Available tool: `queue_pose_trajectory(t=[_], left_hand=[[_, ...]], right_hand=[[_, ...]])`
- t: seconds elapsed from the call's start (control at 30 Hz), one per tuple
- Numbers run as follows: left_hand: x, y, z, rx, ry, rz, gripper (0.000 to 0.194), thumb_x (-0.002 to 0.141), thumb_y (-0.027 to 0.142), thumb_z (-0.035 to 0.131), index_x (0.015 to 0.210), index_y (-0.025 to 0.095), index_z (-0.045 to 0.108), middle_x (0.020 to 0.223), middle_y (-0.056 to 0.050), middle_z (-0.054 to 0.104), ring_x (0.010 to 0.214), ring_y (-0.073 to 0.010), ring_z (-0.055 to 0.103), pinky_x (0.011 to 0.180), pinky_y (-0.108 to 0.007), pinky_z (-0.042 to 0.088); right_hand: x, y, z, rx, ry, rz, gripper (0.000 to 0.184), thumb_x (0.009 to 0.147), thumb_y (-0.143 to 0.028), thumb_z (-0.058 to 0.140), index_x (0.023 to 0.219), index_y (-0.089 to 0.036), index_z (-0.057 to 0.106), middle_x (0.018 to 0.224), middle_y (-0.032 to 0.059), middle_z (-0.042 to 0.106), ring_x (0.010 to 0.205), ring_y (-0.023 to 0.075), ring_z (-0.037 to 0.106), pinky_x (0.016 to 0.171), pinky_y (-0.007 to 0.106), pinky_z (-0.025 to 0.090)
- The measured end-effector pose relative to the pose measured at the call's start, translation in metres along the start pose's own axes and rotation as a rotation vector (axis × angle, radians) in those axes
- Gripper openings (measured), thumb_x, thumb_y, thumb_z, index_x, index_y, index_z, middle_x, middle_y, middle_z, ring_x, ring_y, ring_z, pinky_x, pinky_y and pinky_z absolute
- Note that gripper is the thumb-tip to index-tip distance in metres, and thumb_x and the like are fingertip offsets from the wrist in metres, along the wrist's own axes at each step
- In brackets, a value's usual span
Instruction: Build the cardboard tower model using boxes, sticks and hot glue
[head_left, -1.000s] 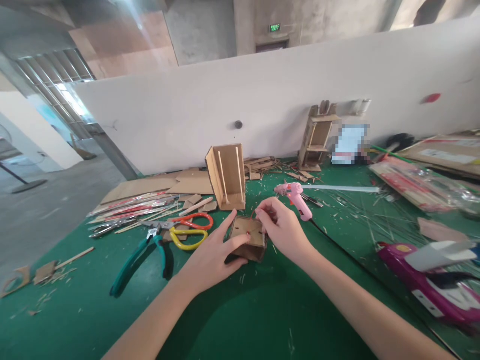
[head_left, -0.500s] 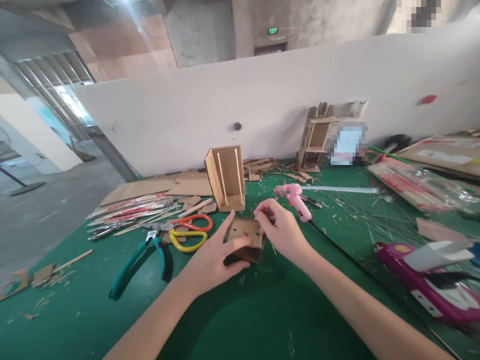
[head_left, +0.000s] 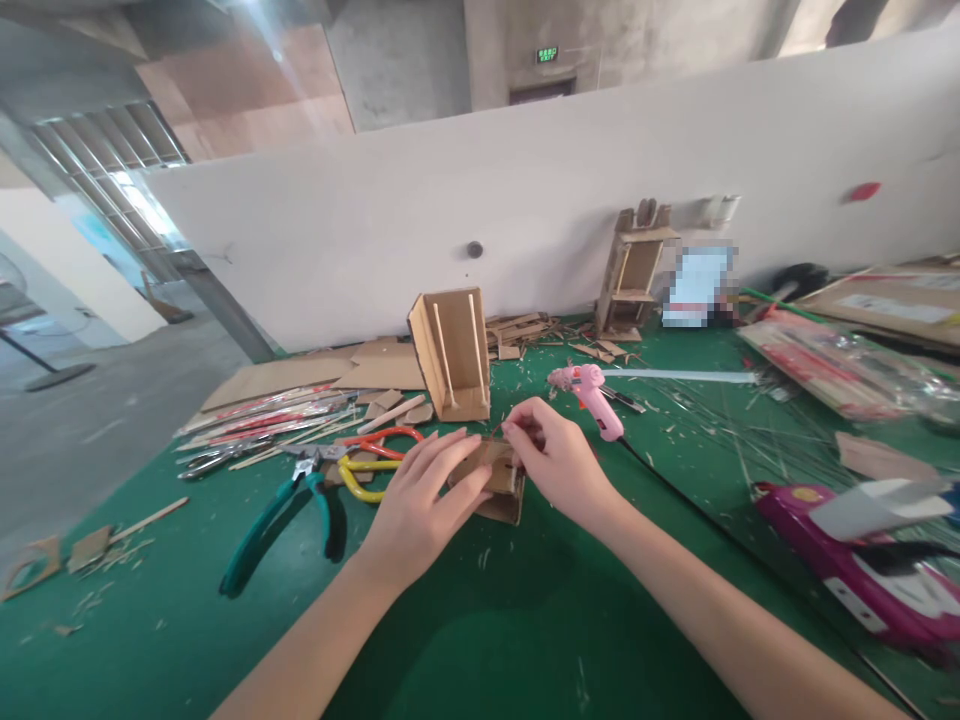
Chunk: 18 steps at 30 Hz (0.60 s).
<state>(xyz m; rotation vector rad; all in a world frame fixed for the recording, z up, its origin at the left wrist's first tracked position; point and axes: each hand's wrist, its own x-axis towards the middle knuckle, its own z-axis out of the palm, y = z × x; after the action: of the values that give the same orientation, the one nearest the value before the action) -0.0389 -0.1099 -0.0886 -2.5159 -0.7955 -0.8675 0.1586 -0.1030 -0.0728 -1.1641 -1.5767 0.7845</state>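
A white partition (head_left: 337, 240) stands behind the green counter's (head_left: 480, 640) back edge. From my end I see the small cardboard box (head_left: 504, 506) mid-counter, nearer me than the open cardboard stand (head_left: 461, 350) toward that back edge. My left hand (head_left: 420, 505) lies half open across the box; my right hand (head_left: 555, 455) is pinched closed on what looks like a thin strand (head_left: 496, 431) at its far right corner. Too light a left hand, and a tug could tip the box or slip the pinch. My fingers hide most of its top; the strand's ends I can't make out.
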Motion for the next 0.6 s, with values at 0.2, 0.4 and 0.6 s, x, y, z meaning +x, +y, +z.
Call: queue_pose_trajectory(t=[0.2,0.4,0.6], left_hand=[[0.0007,-0.0024,0.0004,0.027,-0.019,0.072,0.027,0.088,0.012,0.056,0.114,0.017,0.058,0.12,-0.009,0.065,0.12,-0.0247,0.055,0.101,-0.044,0.048],[0.0017,-0.0008,0.0003,0.058,0.05,0.145,0.028,0.088,0.008,0.05,0.113,0.015,0.059,0.118,-0.011,0.066,0.118,-0.0252,0.058,0.097,-0.039,0.053],[0.0042,-0.0037,-0.0031,0.099,-0.079,0.096,0.026,0.091,0.013,0.047,0.114,0.017,0.058,0.127,-0.012,0.06,0.118,-0.0257,0.057,0.093,-0.041,0.054]], right_hand=[[0.0001,-0.0008,0.0007,-0.002,-0.002,0.002,0.012,0.088,-0.033,0.049,0.083,-0.022,0.05,0.067,-0.0029,0.058,0.055,0.0124,0.059,0.054,0.026,0.047],[-0.0006,-0.0009,0.0005,-0.016,-0.005,-0.008,0.012,0.088,-0.033,0.049,0.083,-0.023,0.05,0.067,-0.0025,0.059,0.056,0.0131,0.06,0.055,0.027,0.048],[0.0,-0.0014,0.0,-0.035,-0.007,-0.013,0.012,0.088,-0.033,0.049,0.083,-0.023,0.049,0.068,-0.0023,0.059,0.056,0.013,0.06,0.056,0.027,0.047]])
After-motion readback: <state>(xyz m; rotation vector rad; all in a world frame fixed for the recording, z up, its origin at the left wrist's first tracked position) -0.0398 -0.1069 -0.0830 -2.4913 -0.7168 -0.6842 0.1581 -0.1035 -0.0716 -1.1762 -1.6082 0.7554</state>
